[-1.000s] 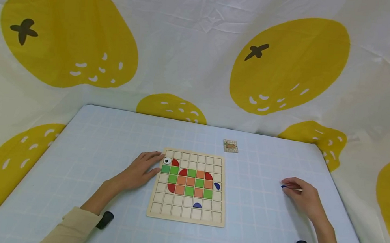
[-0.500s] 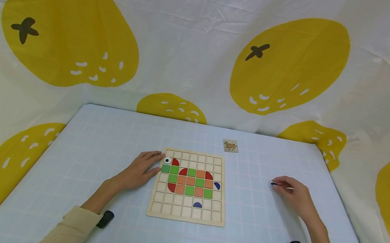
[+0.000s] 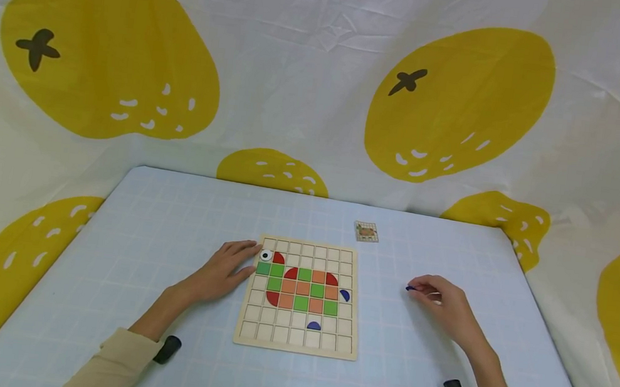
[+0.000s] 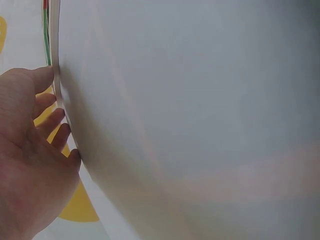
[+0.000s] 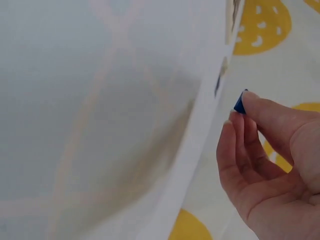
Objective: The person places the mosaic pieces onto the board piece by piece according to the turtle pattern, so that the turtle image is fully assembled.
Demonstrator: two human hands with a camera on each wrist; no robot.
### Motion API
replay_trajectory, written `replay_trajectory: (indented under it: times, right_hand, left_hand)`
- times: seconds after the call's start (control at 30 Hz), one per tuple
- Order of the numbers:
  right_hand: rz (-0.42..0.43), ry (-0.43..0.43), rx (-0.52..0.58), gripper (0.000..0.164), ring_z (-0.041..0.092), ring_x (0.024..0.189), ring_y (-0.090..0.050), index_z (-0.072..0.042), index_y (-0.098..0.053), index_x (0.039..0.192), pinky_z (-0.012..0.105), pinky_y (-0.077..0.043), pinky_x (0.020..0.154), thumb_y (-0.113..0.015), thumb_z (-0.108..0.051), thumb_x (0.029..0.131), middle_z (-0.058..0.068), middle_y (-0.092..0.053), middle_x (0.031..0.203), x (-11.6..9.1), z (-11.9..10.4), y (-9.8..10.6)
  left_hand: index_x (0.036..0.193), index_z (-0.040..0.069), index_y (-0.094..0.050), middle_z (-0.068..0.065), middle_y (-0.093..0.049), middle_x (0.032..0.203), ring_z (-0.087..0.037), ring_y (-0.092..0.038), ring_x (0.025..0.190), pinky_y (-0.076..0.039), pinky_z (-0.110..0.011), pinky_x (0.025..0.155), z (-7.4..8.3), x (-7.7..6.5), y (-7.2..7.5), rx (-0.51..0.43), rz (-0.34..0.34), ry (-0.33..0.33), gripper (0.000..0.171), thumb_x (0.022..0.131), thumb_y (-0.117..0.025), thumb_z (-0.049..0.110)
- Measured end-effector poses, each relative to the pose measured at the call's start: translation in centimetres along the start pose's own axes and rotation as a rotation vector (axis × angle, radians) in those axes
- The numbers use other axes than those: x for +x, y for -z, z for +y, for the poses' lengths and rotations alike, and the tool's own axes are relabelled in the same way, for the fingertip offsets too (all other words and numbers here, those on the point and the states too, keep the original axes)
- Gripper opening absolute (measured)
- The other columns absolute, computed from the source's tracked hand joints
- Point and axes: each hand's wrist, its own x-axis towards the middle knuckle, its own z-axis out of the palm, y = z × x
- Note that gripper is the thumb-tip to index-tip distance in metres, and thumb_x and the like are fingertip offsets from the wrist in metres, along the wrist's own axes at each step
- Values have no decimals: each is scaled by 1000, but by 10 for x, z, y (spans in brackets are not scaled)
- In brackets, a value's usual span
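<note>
A square wooden grid board (image 3: 294, 347) lies mid-table, bearing green, orange and red tiles, a round eye piece (image 3: 266, 256) and two blue half-round tiles, one low on the board (image 3: 314, 326) and one near its right edge (image 3: 344, 295). My left hand (image 3: 224, 271) rests at the board's left edge, fingers fairly straight and touching it; in the left wrist view the thumb and fingertips meet the edge. Right of the board, my right hand (image 3: 442, 302) pinches a small blue tile (image 5: 240, 103) between thumb and fingers, above the table. Fingers cover much of that tile.
A small picture card (image 3: 366, 232) lies behind the board, toward the right. The table (image 3: 184, 205) has a pale blue checked cover. Behind it hangs a white curtain (image 3: 301, 60) printed with large yellow fruit.
My right hand has moved left toward the board with the blue tile pinched in it. The left hand and the board have stayed in place.
</note>
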Motion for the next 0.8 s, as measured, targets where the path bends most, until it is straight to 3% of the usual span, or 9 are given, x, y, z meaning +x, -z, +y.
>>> replay_trajectory:
  times: [0.53,0.67,0.8]
  right_hand:
    - [-102,-39,56,20,18,90,-64,-7,-73,110,29,-59,84,-78,-5,91,3,-73,104,27,-41,-34]
    - [-122,-21,87,19,17,90,-64,-6,-74,110,33,-59,85,-78,-5,91,2,-72,104,32,-52,-42]
    - [-151,13,116,19,16,90,-64,-7,-74,110,30,-59,83,-78,-5,91,1,-72,104,37,-62,-49]
  left_hand:
    - [155,6,-45,-17,-41,159,-40,-34,145,-33,-61,116,1,0,2,-8,-1,-2,55,105,-61,20]
    - [155,6,-45,-18,-41,159,-40,-33,145,-33,-61,116,2,0,2,-13,-3,3,55,105,-62,20]
    - [154,5,-45,-18,-41,158,-40,-34,145,-33,-61,116,2,0,1,-9,0,-1,54,104,-62,19]
